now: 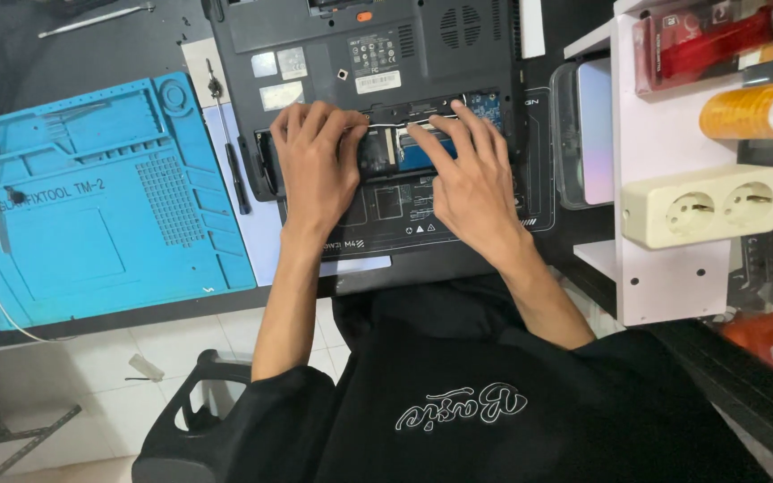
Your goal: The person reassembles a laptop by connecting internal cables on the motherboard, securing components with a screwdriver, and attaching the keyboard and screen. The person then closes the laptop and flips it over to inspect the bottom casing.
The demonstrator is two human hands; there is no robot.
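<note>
We have both hands down on the upturned dark grey plastic laptop (360,89), which lies bottom-up on the black table (11,45) with one service bay uncovered. Our left hand (315,165) lies flat with fingers spread and pressing on the left half of the bay; it grips nothing. Our right hand (467,179) is likewise open, its fingertips bearing on the flat black-and-blue component (400,148) seated in the bay, beside the exposed blue circuit board (485,105). Whether that component is fully seated or half out, we cannot tell.

The risk, as we judge it, is uneven pressure: pushing one end harder could tilt the part in its slot and strain the connector, and a slipping fingertip could land on the bare board.

Room is tight on the right, where a clear plastic case (583,134) and a white shelf unit (664,215) carrying a cream double wall socket (704,206) stand just beside the laptop. On the left, a slim black-handled screwdriver (228,143) lies close to the laptop's edge, and beyond it the blue silicone repair mat (91,224) gives open space. The laptop's near edge sits at the table's front rim.
</note>
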